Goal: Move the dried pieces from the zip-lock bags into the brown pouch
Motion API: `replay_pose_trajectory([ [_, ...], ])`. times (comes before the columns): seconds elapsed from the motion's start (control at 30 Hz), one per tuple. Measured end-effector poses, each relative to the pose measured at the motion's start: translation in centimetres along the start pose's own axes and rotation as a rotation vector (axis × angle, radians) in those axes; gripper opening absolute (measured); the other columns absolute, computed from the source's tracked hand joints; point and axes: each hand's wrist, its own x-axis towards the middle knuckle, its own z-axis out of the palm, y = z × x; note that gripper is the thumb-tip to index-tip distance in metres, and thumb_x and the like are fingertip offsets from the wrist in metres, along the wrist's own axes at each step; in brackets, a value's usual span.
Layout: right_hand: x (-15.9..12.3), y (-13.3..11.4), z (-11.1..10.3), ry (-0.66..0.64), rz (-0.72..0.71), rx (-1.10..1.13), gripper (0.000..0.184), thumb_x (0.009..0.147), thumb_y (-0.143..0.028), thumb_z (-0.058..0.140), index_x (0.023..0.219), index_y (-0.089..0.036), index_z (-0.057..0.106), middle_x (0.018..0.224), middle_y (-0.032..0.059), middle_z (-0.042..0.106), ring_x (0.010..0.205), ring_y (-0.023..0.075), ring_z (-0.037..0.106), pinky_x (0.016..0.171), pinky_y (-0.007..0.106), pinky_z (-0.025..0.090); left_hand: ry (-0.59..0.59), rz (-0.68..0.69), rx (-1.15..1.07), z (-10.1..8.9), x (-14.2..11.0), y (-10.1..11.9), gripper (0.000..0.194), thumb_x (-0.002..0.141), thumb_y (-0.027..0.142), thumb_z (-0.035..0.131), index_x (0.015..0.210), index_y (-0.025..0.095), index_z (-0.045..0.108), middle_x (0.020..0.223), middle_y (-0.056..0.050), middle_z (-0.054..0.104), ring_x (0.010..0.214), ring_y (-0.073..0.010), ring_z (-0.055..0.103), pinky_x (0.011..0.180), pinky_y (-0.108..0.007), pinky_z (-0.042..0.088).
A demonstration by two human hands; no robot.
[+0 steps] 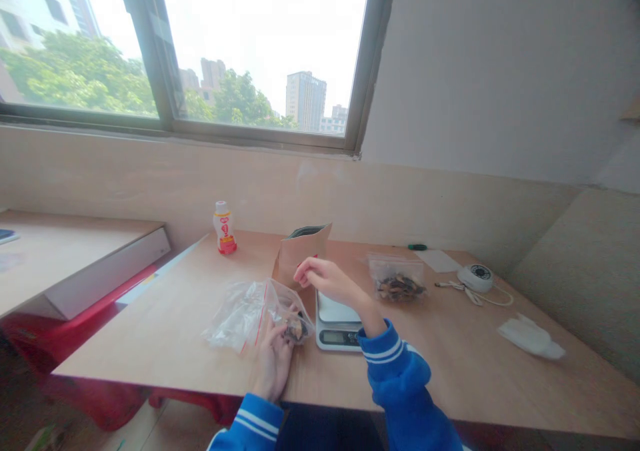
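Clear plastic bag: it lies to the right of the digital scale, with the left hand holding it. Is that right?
No. The head view shows the clear plastic bag to the left of the digital scale, not the right. The left hand does hold it.

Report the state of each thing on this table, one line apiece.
left hand, gripping the bag
right hand, raised over the scale, holding nothing visible
clear plastic bag, crumpled, dark pieces inside
kraft paper pouch, upright, mouth open
digital kitchen scale, visible platform bare, display unreadable
second plastic bag, lying down, dark pieces inside
bottle, upright, capped
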Motion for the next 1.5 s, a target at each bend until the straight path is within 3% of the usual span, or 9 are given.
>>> replay_pose_trajectory([
  [0.1,-0.8,1.4,1.2,-0.216,0.121,-0.164,0.029,0.079,-0.006,0.043,0.089,-0.018,0.068,0.08,0.0013,0.068,0.071,0.0145,0.063,0.064,0.024,0.047,0.016,0.032,0.039,0.2,-0.3,0.0,0.068,0.074,0.003,0.058,0.136,0.028,0.044,0.115,-0.006,0.067,0.085,-0.0142,0.068,0.073,-0.024,0.054],
  [0.23,-1.2,2.8,2.7,-0.224,0.122,-0.38,0.024,0.082,-0.008,0.051,0.09,-0.017,0.071,0.084,0.0053,0.069,0.077,0.0174,0.063,0.07,0.025,0.046,0.033,0.061,0.098,0.1,-0.5,-0.3,0.071,0.075,0.003,0.062,0.137,0.031,0.04,0.118,-0.005,0.066,0.085,-0.0123,0.068,0.072,-0.02,0.054],
  [0.37,-1.5,3.2,3.3,-0.243,0.062,-0.476,0.018,0.084,-0.015,0.058,0.096,-0.019,0.071,0.084,0.0054,0.065,0.076,0.0174,0.06,0.07,0.025,0.045,0.095,0.046,0.087,-0.3,-0.1,-0.7,0.072,0.074,0.002,0.066,0.134,0.032,0.041,0.121,-0.002,0.065,0.099,-0.0124,0.066,0.08,-0.019,0.053],
  [0.5,-2.0,4.2,3.3,-0.307,0.103,-0.448,0.026,0.081,-0.021,0.066,0.107,-0.02,0.068,0.091,0.0056,0.065,0.081,0.0194,0.061,0.072,0.027,0.046,0.011,0.033,0.1,-0.4,0.3,-0.8,0.046,0.073,0.007,0.069,0.116,0.021,0.058,0.112,-0.005,0.069,0.105,-0.0165,0.064,0.091,-0.024,0.051],
  [0.6,-2.3,5.1,3.1,-0.272,0.155,-0.445,0.031,0.086,-0.025,0.06,0.116,-0.02,0.065,0.104,0.0096,0.065,0.094,0.0235,0.062,0.083,0.032,0.047,-0.064,0.029,0.119,-0.5,0.4,-0.7,0.032,0.074,0.013,0.07,0.105,0.017,0.063,0.109,-0.006,0.07,0.106,-0.0184,0.064,0.094,-0.027,0.05],
  [0.87,-2.7,5.5,2.9,-0.231,0.198,-0.354,0.046,0.077,-0.025,0.071,0.122,-0.024,0.06,0.111,0.0102,0.059,0.098,0.025,0.061,0.089,0.036,0.047,-0.064,0.024,0.165,-0.6,0.3,-0.7,0.034,0.075,0.016,0.069,0.11,0.018,0.065,0.12,-0.008,0.066,0.113,-0.0213,0.061,0.093,-0.028,0.049],
  [1.1,-2.9,5.6,2.1,-0.119,0.113,-0.211,0.013,0.077,-0.024,0.07,0.088,-0.02,0.064,0.087,0.0007,0.06,0.08,0.0173,0.058,0.072,0.027,0.046,-0.025,-0.003,0.155,-0.4,0.2,-0.7,0.038,0.075,0.02,0.072,0.111,0.019,0.063,0.11,-0.007,0.069,0.096,-0.0169,0.067,0.079,-0.023,0.053],
  [1.3,-3.3,5.3,1.9,-0.129,0.173,-0.105,0.006,0.081,-0.022,0.064,0.086,-0.02,0.062,0.081,-0.0012,0.066,0.072,0.0147,0.06,0.064,0.024,0.045,-0.055,-0.028,0.169,-0.2,0.1,-0.6,0.035,0.076,0.023,0.071,0.11,0.019,0.062,0.11,-0.008,0.069,0.092,-0.0165,0.068,0.076,-0.023,0.053],
  [1.5,-2.2,4.8,0.4,0.183,0.095,0.042,0.019,0.082,-0.038,0.064,0.082,-0.019,0.06,0.081,0.0009,0.068,0.078,0.0172,0.065,0.071,0.029,0.05,0.017,-0.051,0.156,-0.9,0.5,-0.6,0.04,0.083,0.022,0.063,0.122,0.021,0.058,0.121,-0.009,0.065,0.092,-0.0154,0.068,0.07,-0.022,0.053],
])
